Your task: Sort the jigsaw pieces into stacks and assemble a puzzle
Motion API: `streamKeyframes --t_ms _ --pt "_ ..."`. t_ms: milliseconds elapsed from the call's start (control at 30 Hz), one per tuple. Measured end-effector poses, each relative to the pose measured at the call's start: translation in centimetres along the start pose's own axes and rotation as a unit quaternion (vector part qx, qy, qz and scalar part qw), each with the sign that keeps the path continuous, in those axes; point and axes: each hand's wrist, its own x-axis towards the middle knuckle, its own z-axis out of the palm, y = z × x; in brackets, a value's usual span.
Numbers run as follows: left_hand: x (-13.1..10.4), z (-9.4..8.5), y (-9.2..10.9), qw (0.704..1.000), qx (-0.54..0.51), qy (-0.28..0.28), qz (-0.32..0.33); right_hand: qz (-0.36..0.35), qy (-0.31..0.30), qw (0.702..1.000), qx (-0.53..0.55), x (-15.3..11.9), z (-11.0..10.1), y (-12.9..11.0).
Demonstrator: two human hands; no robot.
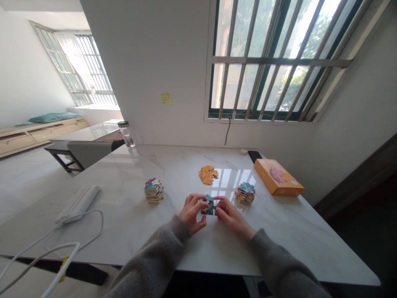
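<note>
Ribbed grey knit sleeves (151, 256), nearest to us, cover our forearms and reach in over the table (124, 231). Ahead of us rises a smooth, matte white wall (155, 49); the tabletop below it is glossy white with faint grey, marble-like veins. On the wall we face a window (263, 62) crossed by straight bars. Toward the right end of the table we have a flat, rectangular orange box (278, 178), and toward the left a long white power strip (77, 203) with pale cords. At the far left edge stands a clear, round bottle (126, 134) with a dark cap.

Our left hand (194, 211) curls around a small teal puzzle part (207, 205) with orange patches, gripping it above the tabletop between thumb and fingers. Our right hand (228, 215) has its bent thumb and forefinger at the part's right edge; we cannot tell whether they pinch it or merely touch it. Uneven stacks of knobbly-edged pieces stand to either side, a left stack (154, 192) and a right stack (245, 193), with a flat orange cluster (208, 174) beyond the hands.

Pale lettering on the box is too blurred for us to read, as is the handwriting on the square yellow note (166, 99).
</note>
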Motion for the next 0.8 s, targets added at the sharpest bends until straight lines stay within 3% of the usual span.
streamKeyframes --t_ms 100,200,333,433,600,800 --pt "-0.6 -2.2 -0.2 0.998 0.048 0.033 -0.017 -0.015 0.024 0.997 -0.067 -0.2 -0.3 0.1" --pt "-0.7 -6.0 -1.7 0.993 0.09 0.071 -0.04 -0.03 0.024 0.991 -0.125 -0.4 -0.4 0.2" --pt "-0.2 -12.0 -6.1 0.981 0.13 0.105 -0.096 -0.037 0.009 0.985 -0.17 -0.4 -0.2 0.1" --pt "-0.4 -15.0 -9.7 0.971 0.157 0.091 -0.155 -0.037 0.01 0.981 -0.188 -0.5 -0.2 0.1" --pt "-1.6 -16.1 -12.9 0.959 0.174 0.047 -0.219 -0.039 0.008 0.979 -0.202 -0.5 -0.3 0.1" --pt "-2.4 -15.5 -13.1 0.961 0.171 0.041 -0.215 -0.04 0.014 0.976 -0.212 -0.4 -0.3 0.4"
